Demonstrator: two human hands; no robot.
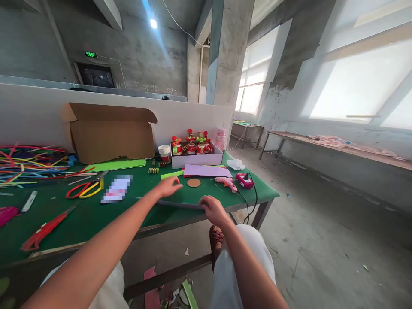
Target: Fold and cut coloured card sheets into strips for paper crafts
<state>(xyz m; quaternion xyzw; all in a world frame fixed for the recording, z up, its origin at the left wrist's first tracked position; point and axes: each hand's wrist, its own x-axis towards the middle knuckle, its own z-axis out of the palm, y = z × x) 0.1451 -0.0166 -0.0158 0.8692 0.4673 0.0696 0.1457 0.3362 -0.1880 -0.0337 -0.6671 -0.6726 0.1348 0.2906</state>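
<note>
My left hand (168,187) reaches over the green table (128,206) with fingers curled, resting at the far end of a long thin grey strip (180,204) that lies near the table's front edge. The right hand (213,209) pinches the strip's near end at the edge of the table. Just beyond the strip lie a small brown disc (193,183), a purple sheet (206,171) and a pink glue gun (226,183).
Yellow and red scissors (84,189), a red cutter (45,229), a heap of coloured sticks (28,165), an open cardboard box (111,133), a white box of small figures (195,152) and paper cups (164,152) sit on the table. Scraps litter the floor below.
</note>
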